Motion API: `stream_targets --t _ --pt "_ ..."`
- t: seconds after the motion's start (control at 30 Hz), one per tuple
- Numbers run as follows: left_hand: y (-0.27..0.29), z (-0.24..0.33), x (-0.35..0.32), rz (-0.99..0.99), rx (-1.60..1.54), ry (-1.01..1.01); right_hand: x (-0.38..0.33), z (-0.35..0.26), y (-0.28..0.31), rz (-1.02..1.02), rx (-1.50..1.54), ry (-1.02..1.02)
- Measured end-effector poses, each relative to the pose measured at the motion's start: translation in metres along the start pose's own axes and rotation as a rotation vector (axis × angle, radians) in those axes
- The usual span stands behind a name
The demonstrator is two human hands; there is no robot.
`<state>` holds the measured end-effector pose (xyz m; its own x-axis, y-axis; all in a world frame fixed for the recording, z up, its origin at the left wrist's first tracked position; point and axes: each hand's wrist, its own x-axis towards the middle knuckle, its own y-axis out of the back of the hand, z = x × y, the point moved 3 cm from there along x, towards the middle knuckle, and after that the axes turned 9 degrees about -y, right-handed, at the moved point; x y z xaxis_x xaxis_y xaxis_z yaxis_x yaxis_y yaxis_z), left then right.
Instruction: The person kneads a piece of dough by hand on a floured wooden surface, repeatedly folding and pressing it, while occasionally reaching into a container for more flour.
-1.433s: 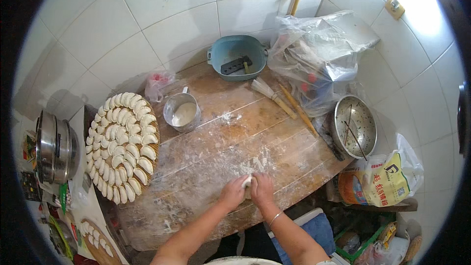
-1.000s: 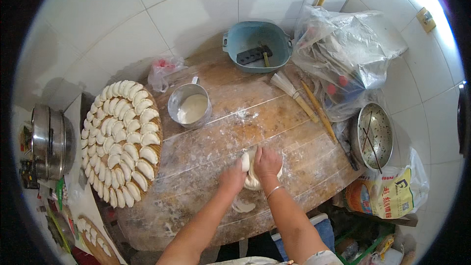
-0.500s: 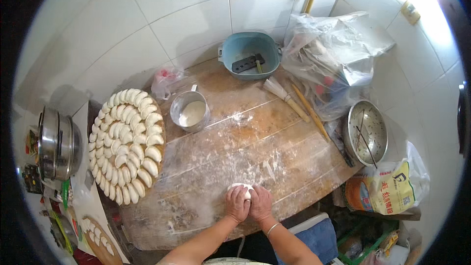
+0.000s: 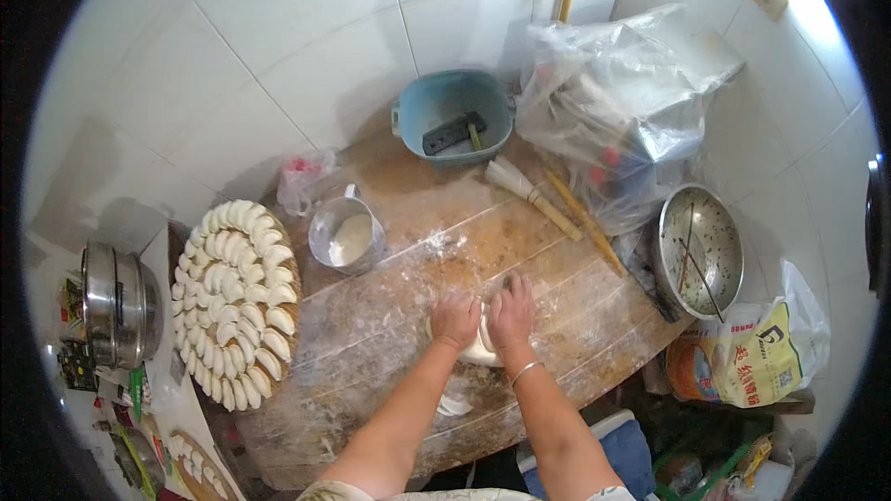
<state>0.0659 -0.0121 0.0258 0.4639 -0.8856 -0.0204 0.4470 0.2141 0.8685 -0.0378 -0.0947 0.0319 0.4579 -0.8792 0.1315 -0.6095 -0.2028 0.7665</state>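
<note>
Evidently, dough [image 4: 480, 353]: lower centre of the frame, on the floured table [image 4: 306, 394]; mostly covered from above, likely so that arm weight bears down.
Left hand [image 4: 457, 319]: back uppermost, laid on the dough; fingers partly hidden, so opening and grip cannot be told.
Right hand [image 4: 510, 317]: just beside it, on the dough; fingers bent, grip on it unclear.
Metal cup [image 4: 374, 247]: left of centre; holds white powder [image 4: 351, 241], perhaps kept near for dusting.
Dumplings [image 4: 228, 314]: ringed at left, presumably clear of the kneading.
</note>
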Motion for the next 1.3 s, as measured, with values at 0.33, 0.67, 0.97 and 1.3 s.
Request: stream_targets --t 0.33,0.67,0.97,1.3 --pt "0.001 0.028 -0.146 0.184 -0.236 0.048 -0.141 -0.015 0.03 -0.289 -0.098 -0.117" --pt "0.001 0.014 -0.078 0.097 -0.046 -0.177 -0.077 -0.012 0.024 -0.083 -0.051 0.097" --pt "-0.005 -0.005 0.003 0.452 -0.128 -0.138 -0.03 -0.015 0.005 -0.023 0.027 0.106" --pt "0.009 0.069 -0.151 0.398 -0.065 -0.133 -0.142 0.007 0.051 -0.194 0.046 0.026"
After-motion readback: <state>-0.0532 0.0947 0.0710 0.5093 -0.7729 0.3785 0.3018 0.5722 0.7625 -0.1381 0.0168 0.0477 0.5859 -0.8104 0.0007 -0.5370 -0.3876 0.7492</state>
